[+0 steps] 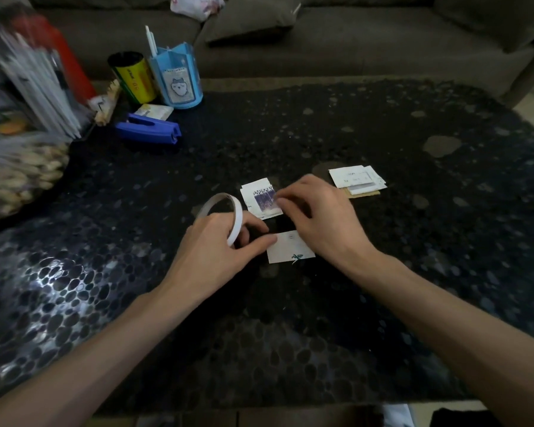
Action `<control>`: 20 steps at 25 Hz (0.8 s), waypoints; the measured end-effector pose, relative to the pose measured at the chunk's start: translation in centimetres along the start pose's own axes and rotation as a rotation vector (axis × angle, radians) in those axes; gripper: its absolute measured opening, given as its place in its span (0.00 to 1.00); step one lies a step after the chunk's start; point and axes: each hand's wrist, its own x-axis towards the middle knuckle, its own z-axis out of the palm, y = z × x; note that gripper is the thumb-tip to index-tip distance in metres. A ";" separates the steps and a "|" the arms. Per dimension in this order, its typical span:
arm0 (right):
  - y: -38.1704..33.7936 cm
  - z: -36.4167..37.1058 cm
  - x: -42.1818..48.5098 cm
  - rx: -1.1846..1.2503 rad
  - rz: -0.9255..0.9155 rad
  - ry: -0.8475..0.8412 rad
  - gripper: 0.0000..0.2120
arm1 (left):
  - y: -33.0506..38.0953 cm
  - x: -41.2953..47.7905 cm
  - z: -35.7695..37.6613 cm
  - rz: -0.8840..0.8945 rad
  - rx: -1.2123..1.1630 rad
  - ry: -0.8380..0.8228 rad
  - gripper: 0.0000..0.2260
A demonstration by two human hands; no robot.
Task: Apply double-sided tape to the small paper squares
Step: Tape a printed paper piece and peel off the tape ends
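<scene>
Bench (383,118): dark, pebble-patterned top, fills most of my view. Both forearms reach in from the bottom corners and converge near the middle.

Left hand (211,245): fingers curled round the tape roll (233,211), a thin white ring held on edge and tilted, its upper arc standing clear above the knuckles. Thumb stretches right; its tip touches the left edge of the near paper square (290,249).

Right hand (319,217): palm down, wrist angled in from the right, covering the far right corner of that near square. Fingers bent down and to the left, tips meeting the right edge of the printed stack (261,200). Too blurred there; I cannot tell whether they pinch anything or only press.

Near paper square: flat on the bench, between the two hands, white with a small green mark at its lower edge.

Printed stack: several small squares, just beyond the tape roll, top one with a purple picture.

Far pile (356,180) of white squares: beyond the right hand, apart from it.
</scene>
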 end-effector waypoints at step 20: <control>-0.5 1.0 1.0 -0.034 -0.285 0.111 0.13 | 0.8 1.8 -3.2 -0.410 -0.502 0.185 0.21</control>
